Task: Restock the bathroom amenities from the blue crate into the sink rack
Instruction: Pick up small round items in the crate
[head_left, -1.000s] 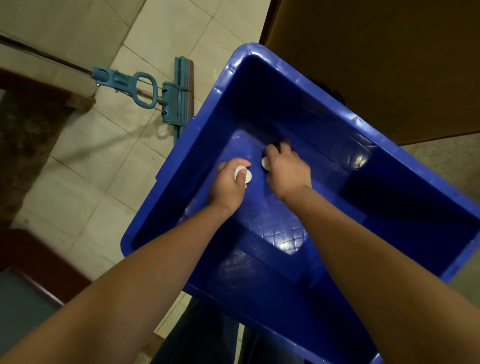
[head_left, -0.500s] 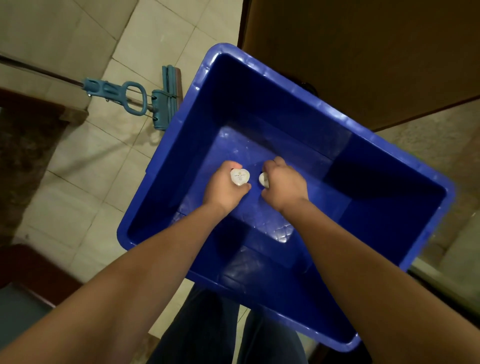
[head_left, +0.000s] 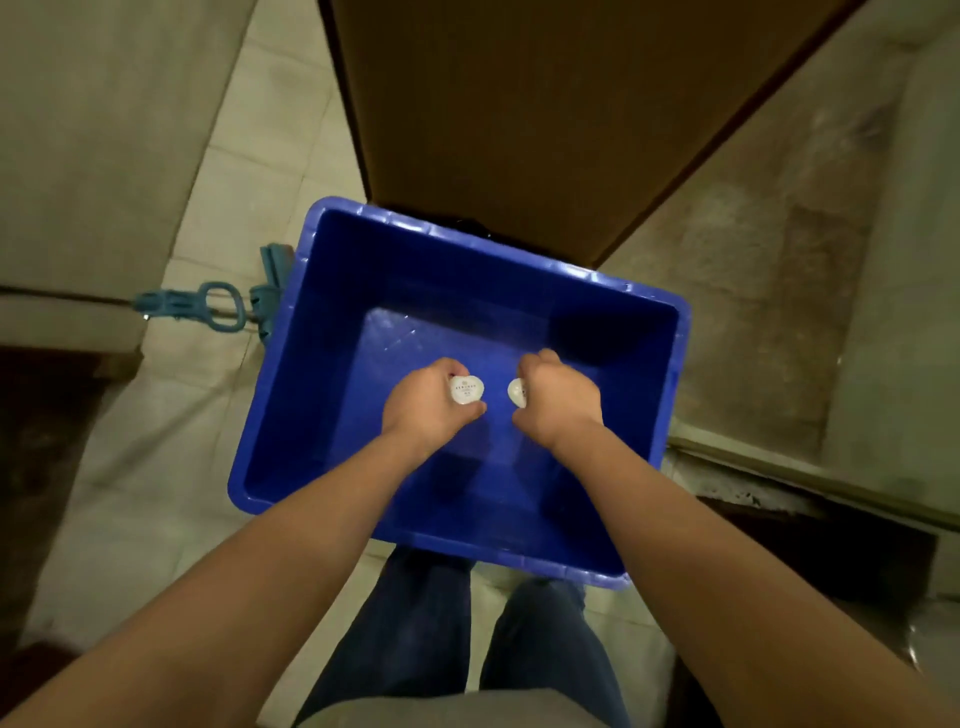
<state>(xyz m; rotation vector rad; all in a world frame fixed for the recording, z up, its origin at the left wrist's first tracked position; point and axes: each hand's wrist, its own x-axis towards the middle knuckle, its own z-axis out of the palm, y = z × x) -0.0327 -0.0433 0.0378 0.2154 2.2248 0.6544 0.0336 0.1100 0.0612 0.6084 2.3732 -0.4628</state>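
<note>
Dark trouser legs (head_left: 467, 629) at the bottom of view; the person stands over the crate. Both bare forearms reach fwd & down into a deep blue plastic crate (head_left: 291, 400) on a pale tiled floor (head_left: 156, 493).

L hand (head_left: 428, 410): fingers curled round a small white rounded amenity pack (head_left: 466, 389), printed face up. R hand (head_left: 561, 402): fingers curled, pinching a second small white pack (head_left: 517, 392), mostly hidden behind the knuckles. The packs are near each other, not touching, low inside the crate. Rest of the crate floor looks bare, but the corners are dark. Sink rack isn't in view.

Likely step: lifting both packs out. Best done w/ firm grips and a straight vertical lift before turning, since the crate walls stand high all round the wrists.

Edges: a teal plastic mop head w/ loop handle (head_left: 218, 306) lies just beside the crate's far-left corner, a trip risk. A brown wooden door panel (head_left: 519, 114) stands just beyond the far rim. A raised ledge runs to the right. Most open floor is near-left.
</note>
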